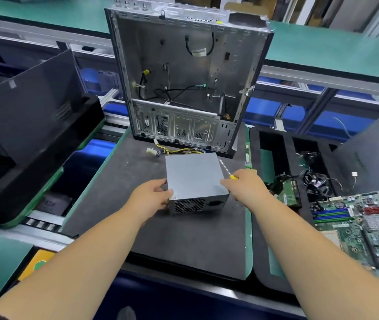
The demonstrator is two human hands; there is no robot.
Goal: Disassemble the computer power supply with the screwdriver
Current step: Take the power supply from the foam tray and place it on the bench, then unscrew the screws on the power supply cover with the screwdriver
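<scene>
- Power supply (pixel 195 179): grey metal box, plain top, near face w/ honeycomb fan grille and a dark socket at its right end.
- PSU is set flat on the dark foam mat (pixel 184 245), centre of view; yellow/black cable bundle (pixel 174 150) w/ white connectors is seen trailing from its far side at 12 o'clock.
- Left hand (pixel 151 195) is clamped on the PSU's near-left corner, at 9 o'clock of the box; thumb laid on top edge, fingers wrapped on the side.
- Right hand (pixel 244 185) is at 3 o'clock of the box, fingers curled round the screwdriver (pixel 229 173); fingertips are touching the PSU's right top edge.
- Screwdriver: yellow handle mostly hidden in the fist, metal shaft pointed to 11 o'clock along the box's right side.
- Open computer case (pixel 184 79) is stood at 12 o'clock, just behind the PSU.
- Motherboard (pixel 364 227) is laid at 4 o'clock, well apart.
</scene>
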